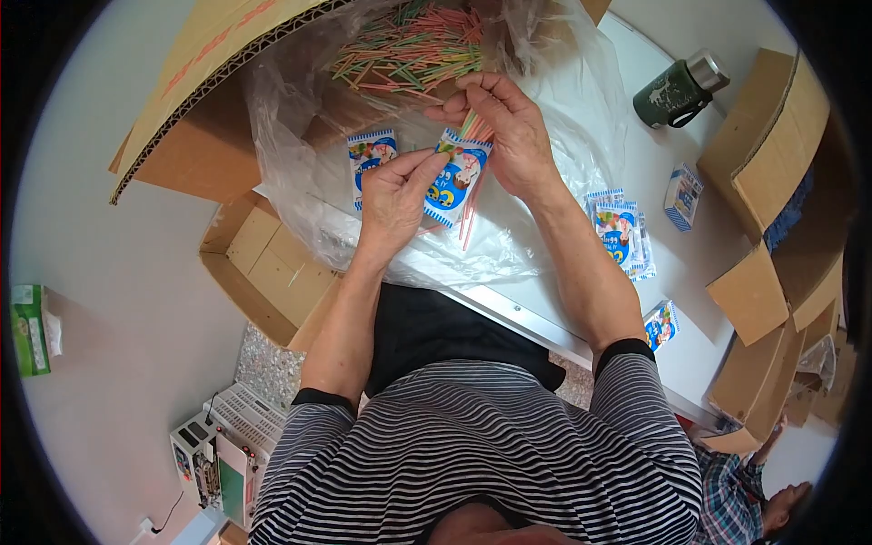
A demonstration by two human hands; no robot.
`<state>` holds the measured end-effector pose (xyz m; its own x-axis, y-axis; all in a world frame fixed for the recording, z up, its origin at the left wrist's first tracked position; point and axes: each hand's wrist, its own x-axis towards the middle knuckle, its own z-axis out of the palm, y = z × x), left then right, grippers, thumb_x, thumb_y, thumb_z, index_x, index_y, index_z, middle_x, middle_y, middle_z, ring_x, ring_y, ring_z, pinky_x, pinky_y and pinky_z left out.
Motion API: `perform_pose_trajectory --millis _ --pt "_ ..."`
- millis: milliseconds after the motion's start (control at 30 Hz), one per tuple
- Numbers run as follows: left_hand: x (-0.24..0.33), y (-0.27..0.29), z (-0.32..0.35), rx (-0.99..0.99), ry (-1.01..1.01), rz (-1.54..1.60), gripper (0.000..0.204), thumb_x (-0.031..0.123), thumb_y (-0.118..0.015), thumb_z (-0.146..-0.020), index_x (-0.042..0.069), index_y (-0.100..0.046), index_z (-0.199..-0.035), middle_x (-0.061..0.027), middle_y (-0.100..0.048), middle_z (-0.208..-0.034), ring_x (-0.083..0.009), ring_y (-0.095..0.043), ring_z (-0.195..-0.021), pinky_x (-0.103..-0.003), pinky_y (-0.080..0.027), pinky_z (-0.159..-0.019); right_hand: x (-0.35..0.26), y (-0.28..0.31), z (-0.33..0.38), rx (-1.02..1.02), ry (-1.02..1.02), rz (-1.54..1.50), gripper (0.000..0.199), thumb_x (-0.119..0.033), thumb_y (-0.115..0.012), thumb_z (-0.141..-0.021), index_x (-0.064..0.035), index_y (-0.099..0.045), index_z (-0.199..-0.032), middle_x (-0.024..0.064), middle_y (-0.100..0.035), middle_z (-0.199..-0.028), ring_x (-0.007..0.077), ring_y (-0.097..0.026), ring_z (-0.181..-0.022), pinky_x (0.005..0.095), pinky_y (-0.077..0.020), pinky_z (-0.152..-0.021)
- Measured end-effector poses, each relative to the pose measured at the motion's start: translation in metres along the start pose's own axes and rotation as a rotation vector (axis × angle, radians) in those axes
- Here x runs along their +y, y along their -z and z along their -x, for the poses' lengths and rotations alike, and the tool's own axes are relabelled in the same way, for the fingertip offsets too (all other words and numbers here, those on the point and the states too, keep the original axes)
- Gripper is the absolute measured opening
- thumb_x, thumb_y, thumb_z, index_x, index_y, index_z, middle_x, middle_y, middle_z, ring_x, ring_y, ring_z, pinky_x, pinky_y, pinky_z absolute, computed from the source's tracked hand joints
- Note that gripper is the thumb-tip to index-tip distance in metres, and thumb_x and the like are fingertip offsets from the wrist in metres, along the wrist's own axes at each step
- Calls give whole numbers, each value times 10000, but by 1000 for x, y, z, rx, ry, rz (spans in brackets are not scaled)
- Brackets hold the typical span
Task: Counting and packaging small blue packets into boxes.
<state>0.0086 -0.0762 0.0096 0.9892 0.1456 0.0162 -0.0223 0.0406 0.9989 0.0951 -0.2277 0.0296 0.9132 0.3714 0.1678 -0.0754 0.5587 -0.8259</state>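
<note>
My left hand (396, 204) pinches the edge of a small blue-and-white packet (459, 182) between thumb and fingers. Thin coloured sticks (473, 127) are gripped in my right hand (516, 136) at the packet's upper edge; whether their ends are inside it, I cannot tell. A few pink sticks (469, 221) lie below the packet, on clear plastic sheeting (509, 254). Beyond my hands is a loose heap of pink, green and yellow sticks (413, 45) on the plastic in a large tilted carton (195, 150). Partly behind my left hand lies a second packet (368, 145).
Several packets (619, 232) overlap right of my right forearm, with single ones (683, 197) (661, 325) nearby. A dark green flask (677, 94) stands at the back right. Open cartons (758, 195) line the right side; a shallow box (263, 263) sits left. Another person (740, 495) is at lower right.
</note>
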Motion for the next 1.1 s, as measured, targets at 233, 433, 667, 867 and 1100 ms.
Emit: perform_pose_trajectory --millis 233,433,667,867,1100 --pt "-9 -8 -3 77 -10 159 221 122 -692 -958 -42 -730 -1101 -39 -737 -892 -48 -627 -760 -198 -512 -686 7 -1 3 7 -74 163 295 -208 -486 -1041 15 -600 -1197 160 -687 -1168 242 -640 -1139 347 -473 -1017" --pt "-18 -10 -2 141 -59 414 234 101 -688 -961 -45 -702 -1144 -69 -735 -974 -63 -642 -818 -204 -519 -733 -10 -7 10 -258 -79 598 475 -314 -500 -1028 49 -554 -1330 133 -652 -1264 208 -609 -1150 336 -434 -1041" --pt "-4 -12 -1 246 -147 563 207 78 -682 -957 -49 -679 -1120 -72 -728 -973 -81 -657 -836 -224 -523 -761 -24 -14 21 -171 -78 506 458 -250 -701 -941 56 -593 -1263 136 -668 -1172 179 -666 -983 310 -523 -870" --pt "15 0 15 217 -210 55 280 205 -737 -920 -37 -692 -1053 -122 -742 -991 -186 -706 -819 -300 -544 -748 -59 8 64 65 -186 669 278 -195 -723 -929 30 -660 -1078 80 -716 -895 123 -653 -773 264 -518 -694" --pt "12 60 0 380 149 -1109 441 476 -778 -796 53 -685 -882 -136 -712 -866 -372 -689 -769 -457 -521 -692 -121 70 117 99 -576 1316 348 -174 -733 -888 14 -613 -1155 79 -687 -789 115 -634 -710 274 -509 -642"
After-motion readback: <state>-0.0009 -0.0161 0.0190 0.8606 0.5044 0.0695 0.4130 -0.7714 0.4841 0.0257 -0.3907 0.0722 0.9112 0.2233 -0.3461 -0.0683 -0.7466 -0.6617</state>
